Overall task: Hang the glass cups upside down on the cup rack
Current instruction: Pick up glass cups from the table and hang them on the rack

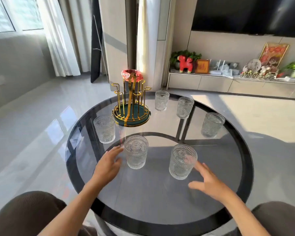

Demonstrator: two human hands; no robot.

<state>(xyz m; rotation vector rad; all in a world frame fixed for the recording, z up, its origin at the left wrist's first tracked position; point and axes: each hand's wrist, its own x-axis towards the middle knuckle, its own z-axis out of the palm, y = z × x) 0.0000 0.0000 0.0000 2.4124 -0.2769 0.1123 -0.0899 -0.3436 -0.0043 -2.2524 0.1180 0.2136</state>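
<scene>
Both hands are open, holding nothing: our left hand [107,165] just beside one embossed glass cup [136,151], right hand [209,180] beside another [183,161]; we should wrap low, mid-body, before inverting onto the gold rack [131,106]

Round glass table [160,193], dark rim. Left hand [107,165], spread and empty, lay just left of an upright glass cup [136,151], fingertips near its wall. Right hand [209,180], also spread and empty, sat just right of a second upright cup [182,161]. Beyond the left hand: a third cup [105,128] and the gold cup rack [131,106] on its green base, pegs bare. Beyond the right hand: three more upright cups [161,100], [184,107], [212,124], well apart from it.
</scene>
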